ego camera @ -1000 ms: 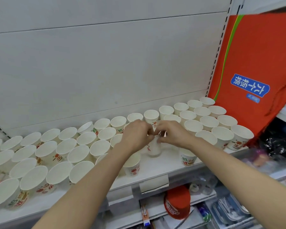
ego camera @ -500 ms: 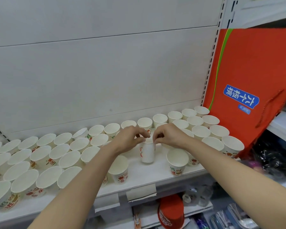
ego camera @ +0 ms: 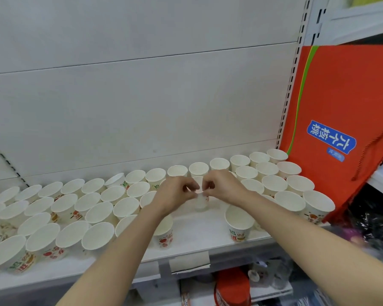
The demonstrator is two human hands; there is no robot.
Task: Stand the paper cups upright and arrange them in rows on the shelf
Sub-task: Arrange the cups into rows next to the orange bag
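Only the head view here. Both hands meet over the gap in the middle of the shelf (ego camera: 192,236). The left hand (ego camera: 175,193) and right hand (ego camera: 223,186) each pinch the top of a small stack (ego camera: 201,200) of upside-down cups, fingertips closed on the top cup's edge from either side. The stack itself stands on the shelf, between the left block of cups (ego camera: 64,215) and the right block (ego camera: 281,182).

My guess is they're peeling one cup off the stack to flip it. What could go wrong:

- nested cups stick, so a tug could lift two at once or drag the whole stack over
- the wrists hang right above upright cups, like the front one (ego camera: 239,221) just under the right forearm, so a dropped elbow could knock it off the edge
- paper rims crush easily if the pinch gets too hard
- one cup (ego camera: 116,181) in the back row already leans sideways, and a bump could tip its neighbours

As for contents: every upright cup I can see into shows a bare white inside. The stack's insides are hidden since they face down. A red bag (ego camera: 341,107) leans at the right end, and I can't tell what's in it.
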